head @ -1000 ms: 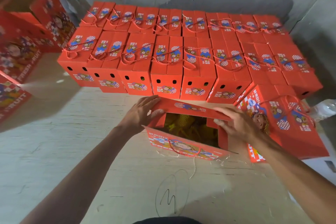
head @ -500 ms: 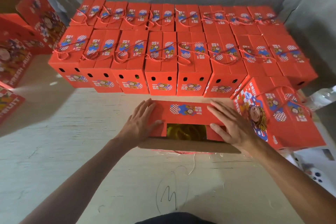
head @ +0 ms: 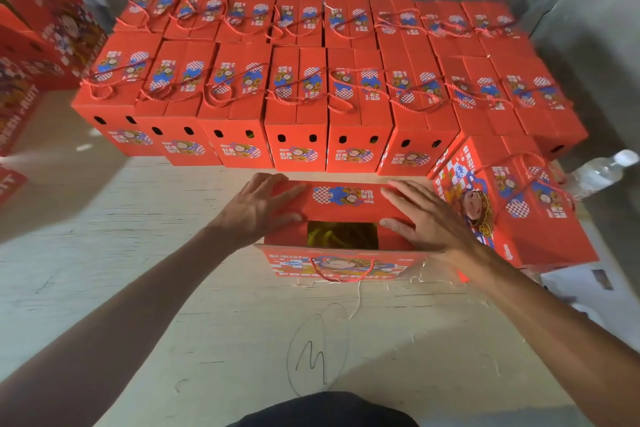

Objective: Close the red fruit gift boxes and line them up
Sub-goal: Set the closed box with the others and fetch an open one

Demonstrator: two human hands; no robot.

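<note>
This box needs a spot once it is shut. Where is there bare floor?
Bare floor lies left of the open box, before the front row, and nearer the person. Crowded right: a tilted box and bottle.

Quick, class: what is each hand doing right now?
Left hand: open, fingers flat on the flap.
Right hand: open, pressing the same flap.
</note>
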